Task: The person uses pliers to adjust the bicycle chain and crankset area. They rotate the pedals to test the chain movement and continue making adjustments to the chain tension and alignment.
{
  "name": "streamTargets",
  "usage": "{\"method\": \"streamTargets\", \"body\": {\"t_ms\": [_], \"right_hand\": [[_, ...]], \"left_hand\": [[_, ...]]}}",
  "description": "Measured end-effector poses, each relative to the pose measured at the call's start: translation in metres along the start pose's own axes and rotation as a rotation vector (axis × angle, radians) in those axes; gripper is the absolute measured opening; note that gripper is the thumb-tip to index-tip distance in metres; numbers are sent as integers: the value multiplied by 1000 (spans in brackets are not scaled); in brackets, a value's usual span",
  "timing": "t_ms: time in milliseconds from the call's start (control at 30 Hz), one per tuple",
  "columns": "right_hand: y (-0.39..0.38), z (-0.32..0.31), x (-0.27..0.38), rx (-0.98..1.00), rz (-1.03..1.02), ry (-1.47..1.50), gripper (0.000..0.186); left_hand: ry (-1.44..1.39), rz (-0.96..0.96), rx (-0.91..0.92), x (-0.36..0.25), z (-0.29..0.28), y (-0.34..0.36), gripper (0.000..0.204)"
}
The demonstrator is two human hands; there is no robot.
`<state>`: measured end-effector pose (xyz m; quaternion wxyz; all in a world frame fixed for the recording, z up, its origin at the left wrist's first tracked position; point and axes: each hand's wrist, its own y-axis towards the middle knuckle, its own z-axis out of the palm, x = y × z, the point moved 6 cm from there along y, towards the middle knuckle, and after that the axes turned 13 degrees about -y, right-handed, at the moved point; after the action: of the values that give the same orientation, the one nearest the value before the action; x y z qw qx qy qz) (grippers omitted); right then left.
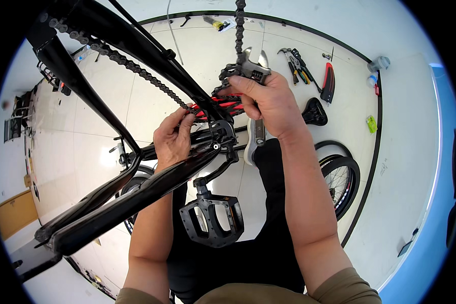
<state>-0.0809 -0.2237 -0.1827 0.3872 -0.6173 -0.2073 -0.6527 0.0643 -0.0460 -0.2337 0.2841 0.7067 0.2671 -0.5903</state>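
Observation:
A black bicycle frame (93,99) stretches across the left side in front of me. Its dark chain (131,66) slants down to the red chainring (202,108), and another length hangs from above near my right hand. My left hand (172,143) pinches the chain where it meets the chainring; the fingertips are partly hidden. My right hand (276,104) is closed around an adjustable wrench (256,66), jaws up and handle down, with a bunched part of the chain against its thumb. A black platform pedal (213,218) hangs on its crank below the hands.
On the tiled floor at the right lie a hammer and pliers (296,66), a red-and-black folding saw (329,83) and a black saddle (315,111). A wheel (340,185) is beside my right forearm. A bottle (379,64) stands by the wall.

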Motion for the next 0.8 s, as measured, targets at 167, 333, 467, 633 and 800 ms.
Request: {"method": "streamTargets", "body": {"t_ms": [167, 333, 467, 633, 800], "right_hand": [[-1, 6, -2, 63, 39, -100, 16], [0, 7, -5, 66, 50, -113, 16], [-2, 9, -2, 89, 55, -120, 15], [-6, 24, 1, 182, 62, -28, 24], [-3, 29, 0, 211, 59, -2, 27]], "left_hand": [[37, -57, 9, -2, 1, -1, 29], [49, -46, 19, -7, 6, -2, 23], [74, -16, 27, -6, 5, -1, 26], [254, 154, 85, -11, 4, -2, 30], [388, 243, 174, -30, 13, -3, 36]]}}
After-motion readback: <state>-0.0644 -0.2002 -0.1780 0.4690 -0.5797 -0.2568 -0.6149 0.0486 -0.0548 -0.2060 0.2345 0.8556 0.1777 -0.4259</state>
